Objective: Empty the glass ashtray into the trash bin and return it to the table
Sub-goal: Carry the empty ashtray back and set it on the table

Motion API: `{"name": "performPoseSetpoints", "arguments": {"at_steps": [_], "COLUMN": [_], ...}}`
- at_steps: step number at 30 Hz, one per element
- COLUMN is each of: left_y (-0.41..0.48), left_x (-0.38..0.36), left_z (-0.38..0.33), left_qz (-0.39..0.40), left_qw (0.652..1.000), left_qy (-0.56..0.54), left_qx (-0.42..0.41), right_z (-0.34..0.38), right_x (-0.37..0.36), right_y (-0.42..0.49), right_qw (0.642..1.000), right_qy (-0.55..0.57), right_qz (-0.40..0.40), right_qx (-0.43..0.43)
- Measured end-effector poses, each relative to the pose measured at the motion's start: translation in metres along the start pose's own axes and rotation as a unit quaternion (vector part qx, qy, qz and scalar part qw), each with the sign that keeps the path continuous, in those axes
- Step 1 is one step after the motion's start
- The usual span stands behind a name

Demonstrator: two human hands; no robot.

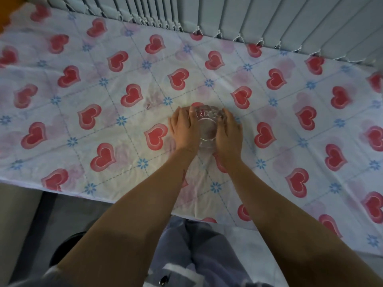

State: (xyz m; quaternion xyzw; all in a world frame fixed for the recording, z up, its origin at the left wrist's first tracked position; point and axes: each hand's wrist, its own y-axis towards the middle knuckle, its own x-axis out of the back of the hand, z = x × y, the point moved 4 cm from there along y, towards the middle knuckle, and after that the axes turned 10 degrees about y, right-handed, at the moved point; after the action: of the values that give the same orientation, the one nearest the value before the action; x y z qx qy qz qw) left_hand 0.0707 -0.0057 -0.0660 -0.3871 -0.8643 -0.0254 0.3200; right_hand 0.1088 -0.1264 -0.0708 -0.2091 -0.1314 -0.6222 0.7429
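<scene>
A clear glass ashtray [206, 126] sits near the middle of the table [290, 121], which is covered by a white cloth printed with red hearts and blue flowers. My left hand [183, 129] cups its left side and my right hand [229, 130] cups its right side, fingers wrapped around the rim. Both hands touch the glass. Whether the ashtray rests on the cloth or is just off it, I cannot tell. The inside of the ashtray looks see-through, with nothing clearly visible in it. No trash bin is in view.
Grey vertical blinds [269, 19] hang along the table's far edge. A small dark speck [148, 106] lies on the cloth left of the ashtray. Below the near table edge are my legs in bluish trousers [196, 245] and a dark round object [66, 247] on the floor at left.
</scene>
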Motion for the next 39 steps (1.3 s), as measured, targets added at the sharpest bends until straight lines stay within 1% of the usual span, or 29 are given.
{"name": "performPoseSetpoints", "arguments": {"at_steps": [4, 8, 11, 13, 16, 19, 22, 24, 31, 39], "left_y": [0.004, 0.004, 0.004, 0.002, -0.004, -0.015, -0.021, -0.021, -0.015, 0.009], "left_x": [-0.007, -0.006, 0.0, 0.005, 0.014, 0.025, 0.03, 0.03, 0.03, 0.015], "left_z": [0.006, 0.007, 0.005, 0.006, 0.016, 0.029, 0.037, 0.038, 0.026, -0.002], "left_qz": [0.004, 0.022, 0.045, 0.063, 0.088, 0.099, 0.11, 0.104, 0.078, 0.114], "left_qw": [0.999, 0.997, 0.993, 0.979, 0.944, 0.915, 0.893, 0.882, 0.865, 0.857], "left_qy": [0.053, 0.073, 0.099, 0.163, 0.268, 0.321, 0.357, 0.38, 0.409, 0.431], "left_qx": [-0.009, -0.019, -0.054, -0.103, -0.172, -0.224, -0.252, -0.259, -0.279, -0.26], "right_z": [-0.002, -0.001, -0.003, -0.004, -0.006, -0.012, -0.018, -0.02, -0.016, -0.01], "right_x": [-0.002, -0.001, 0.003, 0.009, 0.022, 0.029, 0.033, 0.035, 0.033, 0.034], "right_y": [-0.003, -0.004, -0.005, -0.008, -0.02, -0.033, -0.038, -0.039, -0.03, 0.008], "right_qw": [0.997, 0.995, 0.991, 0.99, 0.989, 0.982, 0.974, 0.971, 0.968, 0.968], "right_qy": [-0.071, -0.094, -0.124, -0.123, -0.12, -0.155, -0.19, -0.204, -0.217, -0.225], "right_qz": [-0.001, 0.003, 0.021, 0.037, 0.046, 0.064, 0.073, 0.079, 0.091, 0.079], "right_qx": [0.036, 0.044, 0.053, 0.052, 0.069, 0.087, 0.099, 0.098, 0.086, 0.076]}}
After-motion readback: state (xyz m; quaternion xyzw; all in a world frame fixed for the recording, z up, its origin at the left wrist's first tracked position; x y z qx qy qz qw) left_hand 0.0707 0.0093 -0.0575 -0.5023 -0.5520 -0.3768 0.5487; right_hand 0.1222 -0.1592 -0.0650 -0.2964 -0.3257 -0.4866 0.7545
